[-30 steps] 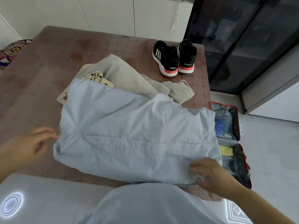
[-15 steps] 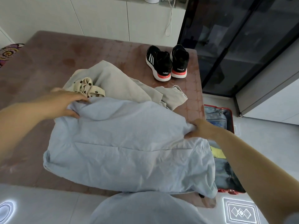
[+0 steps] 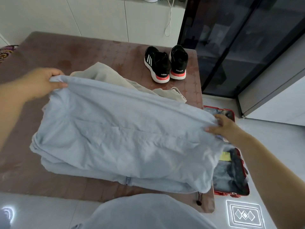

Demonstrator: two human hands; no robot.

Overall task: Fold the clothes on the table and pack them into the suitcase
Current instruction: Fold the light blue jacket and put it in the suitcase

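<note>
Fingers (image 3: 58, 84) of the left hand (image 3: 38, 81) pinch the far-left corner of the light blue garment (image 3: 125, 139); fingers (image 3: 212, 129) of the right hand (image 3: 227, 125) pinch the far-right corner. Both are clamped on cloth, with the far edge raised and taut between them. The rest of the garment lies on the tabletop (image 3: 49, 52), near edge close to the near rim. Its right end hangs past the tabletop over the open suitcase (image 3: 230, 194) on the floor. Beige garment (image 3: 112, 76) sits just behind, partly hidden by the raised edge. Shoes (image 3: 165, 65) are far right, well apart.

Reads as folding the far edge toward the near edge. To do it well:
- Hold both corners level with equal tension, so the edge lands parallel to the near hem.
- Bring it over low, or the lower layers may drag and bunch.
- Watch the beige garment; the raised cloth could snag it.
- Draw the overhanging right end left onto the tabletop before pressing, or the fold goes crooked.
- Lay it down, let go, flatten from the middle outward.

This piece isn't packed yet; the suitcase already holds some clothes.
</note>
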